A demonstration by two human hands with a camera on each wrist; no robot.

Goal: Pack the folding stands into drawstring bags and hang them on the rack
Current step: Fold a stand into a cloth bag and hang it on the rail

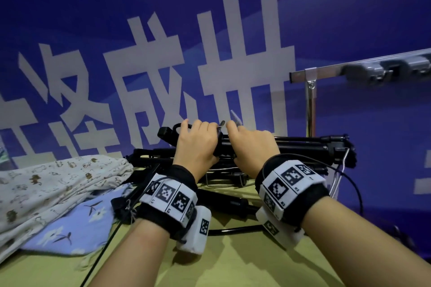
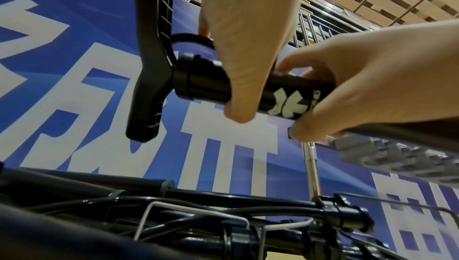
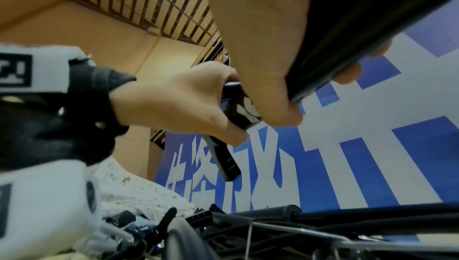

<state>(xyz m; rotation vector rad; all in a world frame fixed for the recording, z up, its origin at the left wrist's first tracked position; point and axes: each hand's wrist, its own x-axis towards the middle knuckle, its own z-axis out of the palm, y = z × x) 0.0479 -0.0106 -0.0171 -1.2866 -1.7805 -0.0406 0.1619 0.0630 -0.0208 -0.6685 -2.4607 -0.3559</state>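
Note:
A black folding stand (image 1: 303, 143) lies across the top of a pile of stands at the table's far side. My left hand (image 1: 198, 144) grips its thick tube near the head end, beside a flat black handle (image 2: 151, 64); a white logo (image 2: 289, 105) shows on the tube. My right hand (image 1: 253, 144) grips the same tube just to the right, fingers curled round it (image 3: 347, 40). Drawstring bags lie at the left: a cream printed bag (image 1: 51, 184) over a blue flowered bag (image 1: 77, 223). A metal rack (image 1: 338, 70) with grey hooks stands at the right.
More black stands and wire frames (image 1: 224, 177) lie under the held stand. A thin black cable (image 1: 349, 184) runs from my right wristband. The yellow-green table (image 1: 233, 263) stretches toward me. A blue banner with white characters (image 1: 163, 53) backs the scene.

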